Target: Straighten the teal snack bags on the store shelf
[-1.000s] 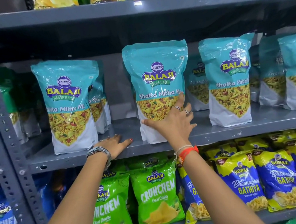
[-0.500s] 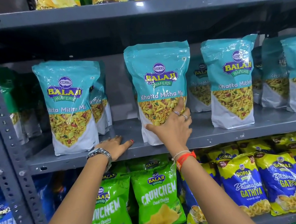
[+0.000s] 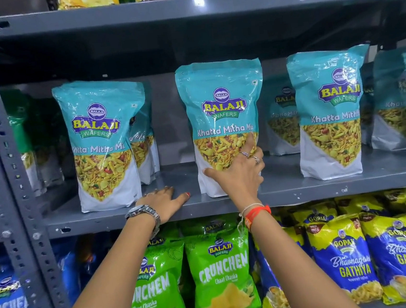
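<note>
Teal Khatta Mitha Mix bags stand upright in rows on the grey middle shelf (image 3: 301,190). My right hand (image 3: 240,173) grips the lower front of the middle teal bag (image 3: 222,106), fingers spread across its right side and thumb on its left. My left hand (image 3: 163,200) lies flat on the shelf board, fingers apart, between the left teal bag (image 3: 101,139) and the middle one, holding nothing. Another teal bag (image 3: 327,110) stands to the right, with more behind each front bag.
Green Crunchem bags (image 3: 222,274) and blue-yellow Gathiya bags (image 3: 351,263) fill the lower shelf under my arms. A perforated grey upright (image 3: 4,159) bounds the shelf at left. Green bags (image 3: 22,122) stand at the far left. The upper shelf holds more snack packs.
My right hand slid up and closed further around the middle bag's lower right side. The left hand stayed flat on the shelf.
</note>
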Motion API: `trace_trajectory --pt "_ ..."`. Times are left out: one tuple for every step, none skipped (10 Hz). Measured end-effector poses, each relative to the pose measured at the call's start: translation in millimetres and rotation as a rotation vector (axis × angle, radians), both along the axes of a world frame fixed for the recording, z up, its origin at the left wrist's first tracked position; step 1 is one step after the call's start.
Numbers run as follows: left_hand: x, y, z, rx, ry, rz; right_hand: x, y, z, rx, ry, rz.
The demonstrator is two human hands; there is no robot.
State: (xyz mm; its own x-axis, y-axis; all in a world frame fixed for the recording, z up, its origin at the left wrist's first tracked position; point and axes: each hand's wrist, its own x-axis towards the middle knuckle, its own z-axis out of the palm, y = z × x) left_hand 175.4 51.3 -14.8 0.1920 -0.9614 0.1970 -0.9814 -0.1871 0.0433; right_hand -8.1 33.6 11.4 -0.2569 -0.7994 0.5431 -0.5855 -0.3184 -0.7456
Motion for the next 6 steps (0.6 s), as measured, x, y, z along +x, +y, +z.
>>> trace_trajectory --pt "0 0 -1 -0.012 -0.005 0.005 0 -4 -2 -0.002 -0.004 0.002" --pt "-1 0 -2 -0.037 -0.006 0.008 1 -3 -1 0.002 0.004 0.004" --pt "0 0 -4 -0.055 -0.009 0.010 -1 -5 -2 -0.011 0.007 0.013" --pt "-1 0 -3 -0.056 -0.010 0.017 -3 -1 -3 -0.021 0.009 0.014" --pt "-1 1 -6 -0.102 -0.037 0.022 -10 0 -5 -0.022 -0.016 0.063" --pt "-1 1 -6 -0.151 0.005 0.049 -24 5 -3 -0.093 -0.240 0.104"
